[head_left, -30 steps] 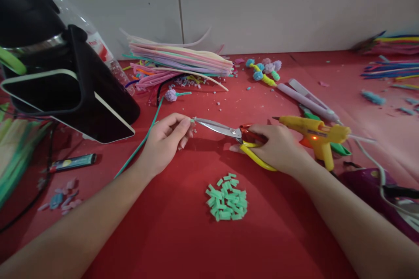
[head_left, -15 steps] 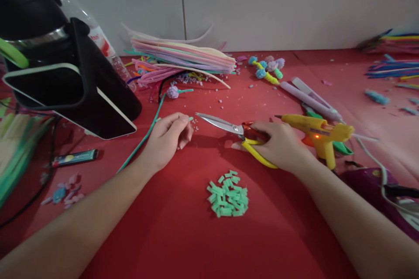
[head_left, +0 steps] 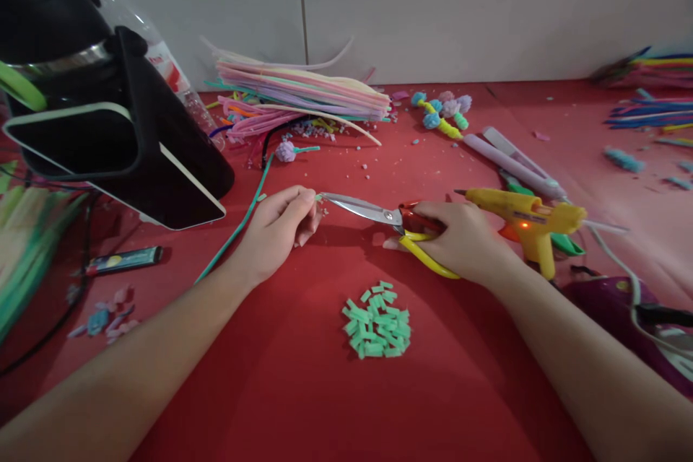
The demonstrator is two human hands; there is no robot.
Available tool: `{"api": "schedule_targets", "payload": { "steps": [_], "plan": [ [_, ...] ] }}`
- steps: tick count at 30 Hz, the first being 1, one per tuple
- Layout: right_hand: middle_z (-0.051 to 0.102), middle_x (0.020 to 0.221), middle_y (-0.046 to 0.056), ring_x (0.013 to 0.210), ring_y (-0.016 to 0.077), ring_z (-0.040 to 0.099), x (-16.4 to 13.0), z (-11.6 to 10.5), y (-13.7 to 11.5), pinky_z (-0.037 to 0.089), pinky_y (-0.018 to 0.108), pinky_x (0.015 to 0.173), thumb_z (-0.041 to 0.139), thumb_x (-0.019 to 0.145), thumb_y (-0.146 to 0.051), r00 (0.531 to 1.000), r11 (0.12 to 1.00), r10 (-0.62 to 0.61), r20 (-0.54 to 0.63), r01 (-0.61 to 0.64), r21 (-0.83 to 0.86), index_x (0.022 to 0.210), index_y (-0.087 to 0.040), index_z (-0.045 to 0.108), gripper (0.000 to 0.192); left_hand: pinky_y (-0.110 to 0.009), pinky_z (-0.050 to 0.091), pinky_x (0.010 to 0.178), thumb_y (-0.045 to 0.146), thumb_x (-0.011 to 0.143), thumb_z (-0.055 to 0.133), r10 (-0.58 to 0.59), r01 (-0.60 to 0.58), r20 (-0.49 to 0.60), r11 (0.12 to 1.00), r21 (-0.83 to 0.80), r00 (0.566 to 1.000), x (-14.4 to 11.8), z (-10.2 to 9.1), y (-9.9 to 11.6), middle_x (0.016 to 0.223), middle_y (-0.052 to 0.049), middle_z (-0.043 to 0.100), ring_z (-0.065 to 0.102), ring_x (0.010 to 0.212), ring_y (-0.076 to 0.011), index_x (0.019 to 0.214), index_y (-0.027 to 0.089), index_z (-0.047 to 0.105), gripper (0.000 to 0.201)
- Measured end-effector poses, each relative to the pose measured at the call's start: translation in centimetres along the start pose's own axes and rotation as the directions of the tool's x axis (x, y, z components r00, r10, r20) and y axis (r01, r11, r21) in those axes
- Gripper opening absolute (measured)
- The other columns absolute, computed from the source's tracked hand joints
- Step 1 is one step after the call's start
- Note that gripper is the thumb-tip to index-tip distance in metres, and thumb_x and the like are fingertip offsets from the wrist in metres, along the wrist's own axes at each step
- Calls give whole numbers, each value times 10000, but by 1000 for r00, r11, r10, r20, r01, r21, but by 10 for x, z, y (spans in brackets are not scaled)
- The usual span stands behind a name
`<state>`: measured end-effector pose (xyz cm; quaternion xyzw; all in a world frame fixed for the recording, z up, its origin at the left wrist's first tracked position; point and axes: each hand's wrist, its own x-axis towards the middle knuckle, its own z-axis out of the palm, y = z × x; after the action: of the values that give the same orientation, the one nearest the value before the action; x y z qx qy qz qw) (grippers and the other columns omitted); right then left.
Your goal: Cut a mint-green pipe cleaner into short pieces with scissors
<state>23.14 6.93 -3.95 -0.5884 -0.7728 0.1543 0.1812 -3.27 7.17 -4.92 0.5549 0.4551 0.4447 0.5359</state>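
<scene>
Your left hand pinched the green pipe cleaner, its short tip poking just past your fingertips. Your right hand gripped the scissors, whose blade tips met that stub right beside your thumb. With so little stem showing, a quick snip could have nicked your fingertip, or flung the piece away from the pile of green bits below your hands.

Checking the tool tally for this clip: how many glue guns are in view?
1. The yellow glue gun lies on the red table just beyond the right hand, which holds the scissors. No other shows, though clutter could hide one.
</scene>
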Motion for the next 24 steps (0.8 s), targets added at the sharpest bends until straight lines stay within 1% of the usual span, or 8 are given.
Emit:
{"api": "schedule_targets", "payload": {
  "steps": [9,13,15,17,19,22,23,24],
  "plan": [
    [358,487,-39,494,95,286,3,3,2,272,281,520,552,696,-821,999,999,29,-22,-30,-14,554,-215,386,644,-226,299,448,354,953,546,-1,1,-12,1000,-9,1000,0,1,-4,582,12,499,408,477,-76,670,190,548,326],
    [374,498,-37,510,102,295,3,4,2,282,278,514,571,674,-825,996,997,79,-31,-80,-11,563,-214,415,640,-230,255,396,345,916,566,-50,51,-41,999,3,998,0,-1,19,562,5,517,401,418,-74,653,188,570,306],
    [378,501,-37,522,104,302,3,5,2,285,276,515,598,660,-816,995,995,96,-24,-96,0,565,-212,426,635,-230,221,377,326,886,589,-61,67,-40,985,157,997,-2,-7,43,521,-1,512,372,395,-74,605,182,568,316],
    [370,500,-38,527,104,293,2,5,3,279,276,511,617,652,-808,995,995,97,-21,-97,13,566,-211,437,629,-232,216,386,333,870,619,-78,78,-19,885,458,997,-3,-19,67,500,-10,520,364,411,-81,563,177,577,347],
    [373,502,-38,530,105,290,2,6,3,281,275,510,631,648,-801,995,995,96,-31,-95,31,576,-211,455,619,-239,196,391,351,835,677,-83,54,18,780,624,996,-5,-33,82,447,14,417,318,406,-82,500,180,544,399],
    [377,499,-39,526,105,289,2,7,3,281,272,502,640,645,-798,994,994,103,-35,-102,31,577,-212,460,617,-271,111,395,283,758,769,-116,80,-1,675,733,993,-3,-52,78,444,28,390,278,394,-80,482,187,566,356],
    [375,497,-39,525,105,286,2,8,3,275,271,497,637,647,-801,994,995,101,-36,-101,24,572,-213,452,621,-285,86,395,247,727,795,-127,94,-13,657,748,992,-1,-58,70,420,34,382,261,374,-77,454,189,555,368],
    [374,495,-39,522,104,284,2,7,3,270,271,491,630,651,-806,995,995,97,-39,-96,18,568,-213,446,627,-293,69,396,223,697,819,-76,85,-45,679,729,996,1,-63,62,402,39,382,248,354,-73,425,191,540,391]
  ]
}}
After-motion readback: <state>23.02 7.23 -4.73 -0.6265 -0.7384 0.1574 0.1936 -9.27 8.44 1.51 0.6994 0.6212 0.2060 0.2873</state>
